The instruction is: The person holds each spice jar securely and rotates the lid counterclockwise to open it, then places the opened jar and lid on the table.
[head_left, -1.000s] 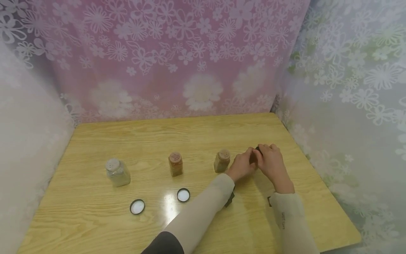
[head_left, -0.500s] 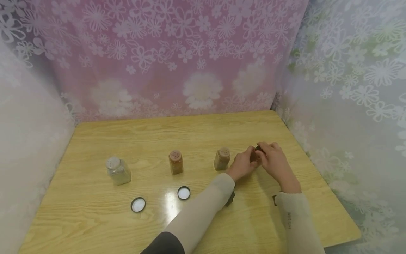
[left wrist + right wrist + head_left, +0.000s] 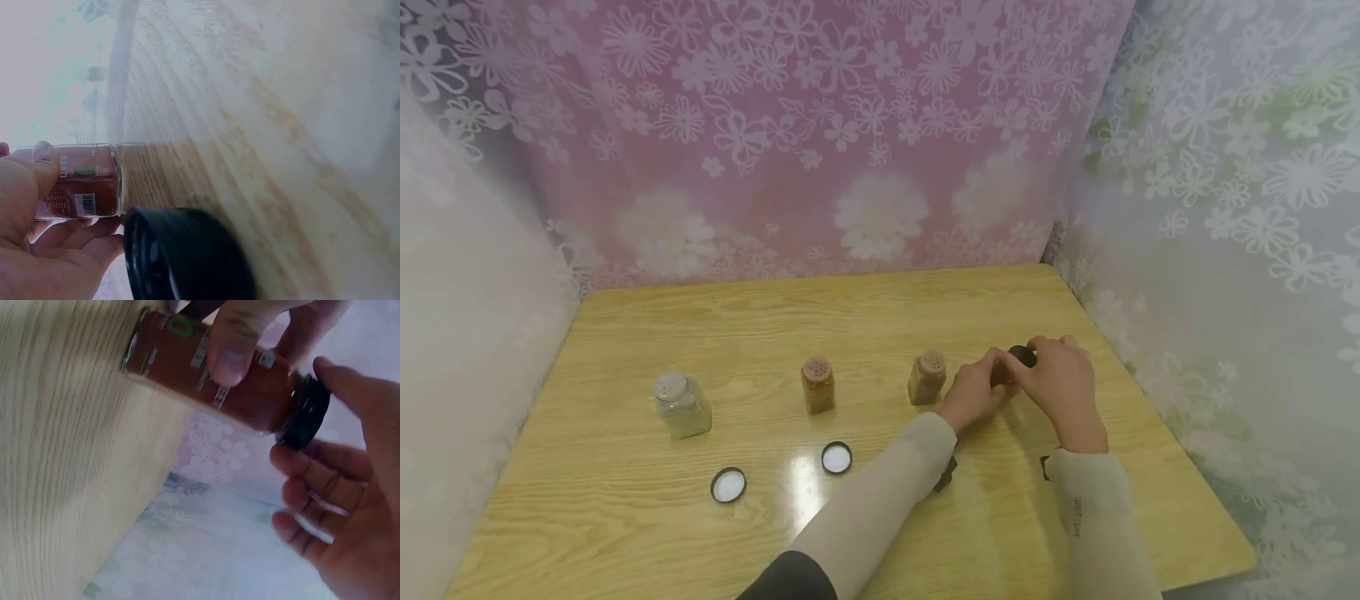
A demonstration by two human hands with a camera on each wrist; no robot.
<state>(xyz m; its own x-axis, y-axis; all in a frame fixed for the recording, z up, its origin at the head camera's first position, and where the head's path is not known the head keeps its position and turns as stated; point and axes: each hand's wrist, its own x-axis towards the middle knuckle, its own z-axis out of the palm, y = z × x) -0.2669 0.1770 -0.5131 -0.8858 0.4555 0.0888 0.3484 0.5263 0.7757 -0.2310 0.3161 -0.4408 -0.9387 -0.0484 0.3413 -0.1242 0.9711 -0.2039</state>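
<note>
Floral curtains w/ pink backdrop wall in a wooden desk (image 3: pixel 625 517). At its right side, left hand (image 3: pixel 973 390) wraps thumb and fingers (image 3: pixel 228 347) round a red spice jar (image 3: pixel 212 378), which stands upright on the desk. Right hand (image 3: pixel 1060 379) sits just right of it, nearer the black cap (image 3: pixel 304 412); fingers curled about the cap, thumb at its rim. 3 shaker jars and 2 loose lids lie to the left.

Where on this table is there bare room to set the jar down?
Free: the whole back strip of the table behind the three open jars, and the front left corner. Crowded: around the two loose caps and both hands on the red jar.
</note>
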